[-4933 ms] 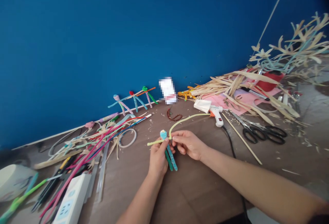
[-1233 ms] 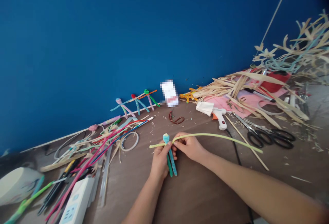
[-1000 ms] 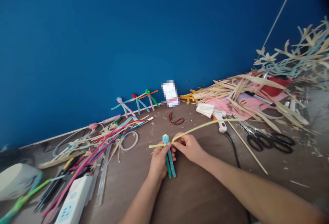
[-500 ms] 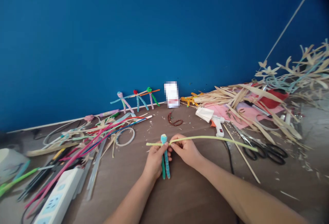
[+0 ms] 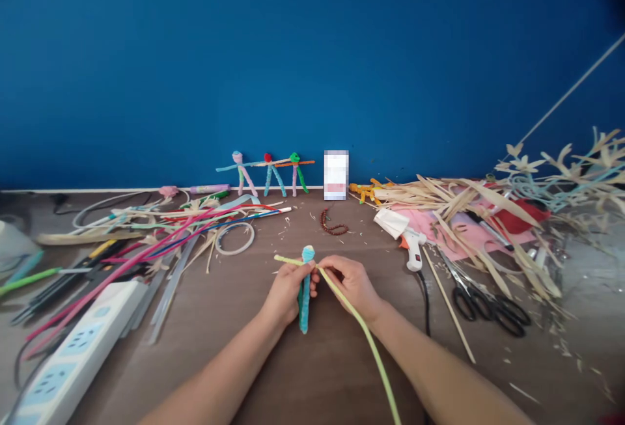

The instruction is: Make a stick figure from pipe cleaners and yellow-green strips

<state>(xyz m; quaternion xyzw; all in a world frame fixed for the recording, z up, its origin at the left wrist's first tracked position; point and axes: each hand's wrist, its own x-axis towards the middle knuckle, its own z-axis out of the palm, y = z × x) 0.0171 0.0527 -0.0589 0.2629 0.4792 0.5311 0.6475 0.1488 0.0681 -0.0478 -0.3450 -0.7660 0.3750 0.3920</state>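
My left hand [image 5: 288,287] pinches a small blue pipe-cleaner figure [image 5: 305,308] just below its rounded, pale-topped head. Two legs of the figure, blue and teal, hang under my fingers. Across its upper body lies a yellow-green pipe cleaner [image 5: 374,347], with a short end sticking out to the left. Close beside it, my right hand [image 5: 352,282] is closed on this yellow-green pipe cleaner near the figure. Its long end runs over my right hand and down toward the bottom edge. My fingertips cover the spot where the two meet.
Three pipe-cleaner figures [image 5: 268,174] lean on the blue wall, left of a blurred white card [image 5: 336,178]. Pipe cleaners and a power strip [image 5: 81,353] lie left. A glue gun [image 5: 414,249], scissors [image 5: 488,304], a thin stick [image 5: 449,304] and dried husks [image 5: 439,200] lie right.
The long end of the yellow-green pipe cleaner has swung from pointing right to hanging down toward me. The blue figure has turned slightly in my left hand. The camera view has levelled.
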